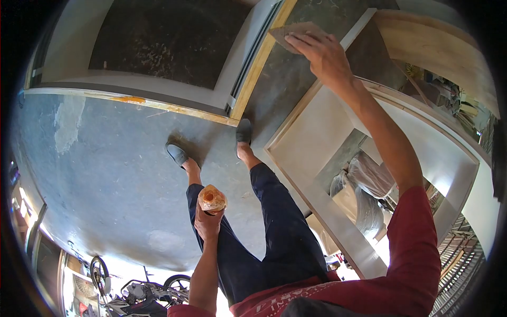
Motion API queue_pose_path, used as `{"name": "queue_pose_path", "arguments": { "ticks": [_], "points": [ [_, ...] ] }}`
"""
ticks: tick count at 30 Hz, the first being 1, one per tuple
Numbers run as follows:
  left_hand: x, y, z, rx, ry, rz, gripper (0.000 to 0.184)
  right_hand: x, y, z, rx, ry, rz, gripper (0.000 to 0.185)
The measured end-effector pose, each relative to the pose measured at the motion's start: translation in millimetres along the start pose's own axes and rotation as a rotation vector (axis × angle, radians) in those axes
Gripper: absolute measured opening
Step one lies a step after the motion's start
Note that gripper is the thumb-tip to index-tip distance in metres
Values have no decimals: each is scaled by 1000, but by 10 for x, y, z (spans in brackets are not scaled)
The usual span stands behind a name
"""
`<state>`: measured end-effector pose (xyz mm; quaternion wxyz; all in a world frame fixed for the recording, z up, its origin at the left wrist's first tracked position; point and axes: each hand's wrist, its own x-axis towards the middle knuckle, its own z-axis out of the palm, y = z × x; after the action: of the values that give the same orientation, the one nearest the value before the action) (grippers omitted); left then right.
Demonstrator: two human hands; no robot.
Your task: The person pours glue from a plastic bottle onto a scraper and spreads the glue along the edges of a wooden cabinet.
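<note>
My left hand (207,226) is wrapped round a small container (213,198), held upright over my left leg. Orange-brown stuff coats its whitish top, and a round orange spot shows in the middle. Stretched out to the upper right, my right hand (328,59) grips a thin, flat brownish piece (292,38) whose material I cannot make out. That piece is near the wooden edge of a large light-coloured frame (158,105). Along the near edge of this frame runs an orange-brown smear (128,99).
Another white frame with wooden edges (317,198) stands close on my right, with plastic-wrapped things (369,179) seen through its opening. A curved wooden panel (428,45) is at the upper right. A motorcycle (140,293) stands behind me on the grey floor (121,174).
</note>
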<state>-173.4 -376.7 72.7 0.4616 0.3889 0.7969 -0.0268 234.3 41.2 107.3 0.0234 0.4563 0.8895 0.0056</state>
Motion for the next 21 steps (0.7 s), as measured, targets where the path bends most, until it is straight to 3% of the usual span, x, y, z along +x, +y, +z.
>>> {"name": "queue_pose_path", "arguments": {
  "ticks": [9, 12, 14, 15, 17, 21],
  "points": [
    [32, -71, -39, -4, 22, 29, 94, -179, -710, -299, 22, -112, -26, 41],
    [55, -69, -62, 0, 28, 21, 93, -404, -576, -334, 92, -108, -68, 39],
    [51, -112, -42, -18, 38, 28, 93, -601, -316, -404, 170, -351, 15, 43],
    [52, -95, -52, -23, 40, 34, 93, -607, -189, -438, 163, -346, 16, 43],
    [44, -55, -76, -33, 33, 13, 92, -494, 112, -487, 325, -128, 265, 56],
    [52, -62, -43, -10, 45, 19, 90, -59, 760, -291, 21, 148, 82, 55]
  ]
}}
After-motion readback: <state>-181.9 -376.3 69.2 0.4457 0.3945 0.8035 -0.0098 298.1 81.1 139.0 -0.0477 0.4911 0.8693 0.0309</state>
